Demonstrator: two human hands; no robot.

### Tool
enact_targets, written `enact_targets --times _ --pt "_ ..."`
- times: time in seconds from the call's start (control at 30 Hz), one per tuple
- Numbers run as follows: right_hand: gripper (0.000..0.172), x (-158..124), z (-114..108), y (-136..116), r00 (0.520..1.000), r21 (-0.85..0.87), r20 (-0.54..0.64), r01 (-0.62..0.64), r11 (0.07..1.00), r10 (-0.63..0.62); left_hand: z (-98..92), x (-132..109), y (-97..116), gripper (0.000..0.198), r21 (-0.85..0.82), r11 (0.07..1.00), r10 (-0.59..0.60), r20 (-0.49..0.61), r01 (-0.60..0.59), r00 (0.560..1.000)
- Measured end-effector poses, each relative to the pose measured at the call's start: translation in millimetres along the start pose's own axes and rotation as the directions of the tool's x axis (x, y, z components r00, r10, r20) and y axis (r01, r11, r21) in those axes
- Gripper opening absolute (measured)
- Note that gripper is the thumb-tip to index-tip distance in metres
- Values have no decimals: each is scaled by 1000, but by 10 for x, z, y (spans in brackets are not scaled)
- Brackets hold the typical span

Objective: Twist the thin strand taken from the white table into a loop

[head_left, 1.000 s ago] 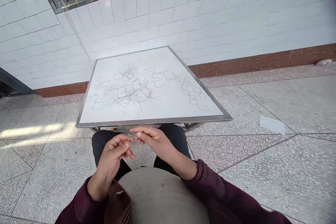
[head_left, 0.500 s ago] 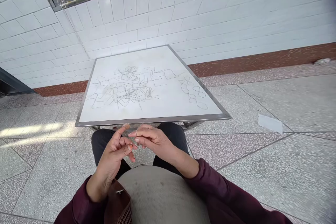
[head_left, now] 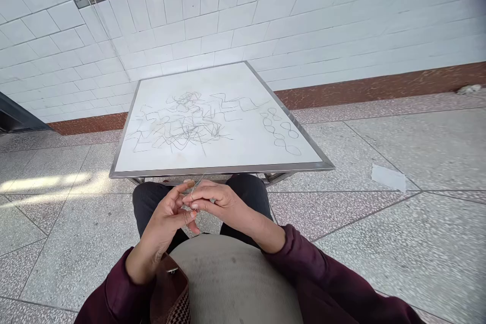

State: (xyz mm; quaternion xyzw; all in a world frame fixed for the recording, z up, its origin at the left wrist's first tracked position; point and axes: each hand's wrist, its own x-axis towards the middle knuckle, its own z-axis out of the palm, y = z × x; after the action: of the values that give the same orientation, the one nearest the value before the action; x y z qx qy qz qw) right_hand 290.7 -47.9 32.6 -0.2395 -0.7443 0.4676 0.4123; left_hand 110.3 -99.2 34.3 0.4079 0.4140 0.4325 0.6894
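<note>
Above the lap [head_left: 245, 197], left hand [head_left: 161, 225], right hand [head_left: 216, 201], pinching a strand [head_left: 193, 188]

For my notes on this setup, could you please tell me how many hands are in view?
2. The person's left hand and right hand are held close together over their dark trousers; no other hands show.

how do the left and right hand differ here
The left hand shows its palm with the fingers spread, while the right hand shows its back with the fingers close together. The left hand's wrist also sits lower in view than the right hand's. Both are bare, come out of maroon sleeves, and meet at a thin strand.
</note>
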Motion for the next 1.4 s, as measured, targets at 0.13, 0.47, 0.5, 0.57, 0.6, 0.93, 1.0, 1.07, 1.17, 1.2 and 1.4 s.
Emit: enact_targets --times 0.13,0.47,0.5,0.57,0.6,0.93,1.0,1.07,1.17,1.2,1.4 --pt "25 -2 13 17 999 31 43 -11 999 10 -3 5 -24 62 -19 1000 -15 -7 15 1000" --pt "22 24 70 41 998 106 46 -43 993 38 95 10 64 56 -44 999 -30 -11 29 999" --pt "22 24 75 45 998 105 37 -46 993 42 99 13 57 55 -52 998 -29 -24 27 999" --pt "21 21 83 57 999 110 15 -52 993 51 106 17 35 56 -68 997 -36 -67 32 997" --pt "21 18 86 65 998 113 7 -57 992 57 109 18 24 57 -71 997 -42 -93 35 995" --pt "15 -20 195 162 978 -85 -195 -95 992 77 129 63 -45 66 111 992 90 -269 -63 959" --pt "16 -34 226 170 972 -121 -224 -100 988 71 115 76 -72 67 159 984 126 -279 -83 952" --pt "18 -50 253 185 967 -167 -249 -93 982 50 105 81 -91 68 195 976 148 -283 -94 948" --pt "20 -74 283 220 961 -228 -276 -72 971 6 109 79 -98 70 216 972 149 -282 -88 948" --pt "20 -79 291 232 959 -244 -283 -61 968 -11 114 79 -97 70 216 973 148 -282 -88 948" --pt "19 -92 285 242 967 -340 -246 -20 940 -68 118 97 -75 70 187 978 141 -287 -89 948"
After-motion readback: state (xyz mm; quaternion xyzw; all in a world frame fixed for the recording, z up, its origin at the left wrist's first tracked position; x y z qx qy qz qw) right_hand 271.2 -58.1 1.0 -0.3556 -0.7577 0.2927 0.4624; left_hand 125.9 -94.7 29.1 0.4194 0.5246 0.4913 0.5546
